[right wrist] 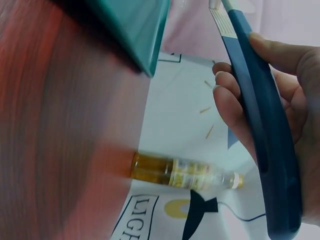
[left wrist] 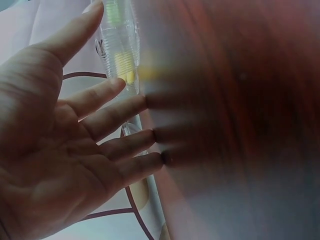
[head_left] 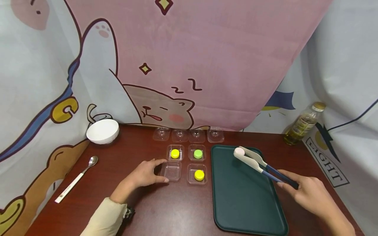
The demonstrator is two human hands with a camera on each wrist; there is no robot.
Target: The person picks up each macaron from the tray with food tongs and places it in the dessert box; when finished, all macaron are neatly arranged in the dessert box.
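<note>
My right hand [head_left: 313, 193] grips a pair of tongs [head_left: 265, 170] with dark blue handles and cream tips. Between the tips, over the far part of the green tray [head_left: 245, 203], is a small pale pink macaron [head_left: 239, 151]. My left hand [head_left: 147, 173] rests on the table with thumb and forefinger spread at the left side of a bare clear plastic box [head_left: 172, 171]. In the left wrist view its fingers [left wrist: 115, 115] are fairly straight. Other clear boxes around it hold a yellow macaron [head_left: 175, 153], a green macaron [head_left: 198, 154] and another yellow macaron [head_left: 199, 175].
Several clear lids [head_left: 179, 135] lie in a row at the back by the printed cloth. A white bowl [head_left: 102, 131] stands back left, with a spoon [head_left: 76, 179] in front of it. An oil bottle [head_left: 304, 124] stands at the back right.
</note>
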